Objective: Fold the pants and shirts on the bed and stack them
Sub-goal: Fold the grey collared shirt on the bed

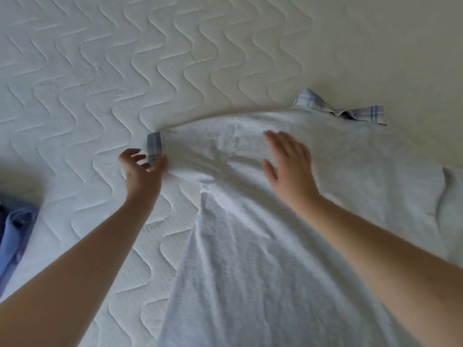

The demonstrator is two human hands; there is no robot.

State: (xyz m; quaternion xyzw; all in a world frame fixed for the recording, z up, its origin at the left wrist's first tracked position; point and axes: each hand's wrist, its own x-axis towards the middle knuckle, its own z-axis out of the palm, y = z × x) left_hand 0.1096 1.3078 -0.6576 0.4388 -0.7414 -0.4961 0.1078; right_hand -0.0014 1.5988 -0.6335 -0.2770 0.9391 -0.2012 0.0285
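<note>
A light grey shirt with a plaid collar lies spread flat on the bed, collar at the far side. My left hand pinches the plaid cuff of the left sleeve at the shirt's left edge. My right hand lies flat with straight fingers on the upper back of the shirt, near the shoulder seam. Both forearms reach in from the bottom of the view.
The white quilted mattress fills the far and left part of the view. A blue garment lies bunched at the left edge of the bed.
</note>
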